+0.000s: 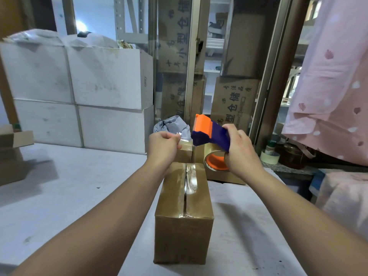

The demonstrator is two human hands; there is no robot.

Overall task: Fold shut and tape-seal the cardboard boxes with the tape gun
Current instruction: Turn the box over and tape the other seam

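Observation:
A small brown cardboard box stands on the white table in front of me, flaps folded shut, with clear tape wrinkled along the far half of its top seam. My right hand grips a blue and orange tape gun above the box's far end; its tape roll hangs below. My left hand pinches the free end of the clear tape just left of the gun's mouth. More brown boxes sit right behind.
Stacked white cartons line the back left of the table. A crumpled grey bag lies behind the boxes. A small open box sits at the left edge. Pink cloth hangs on the right, above tape rolls and jars.

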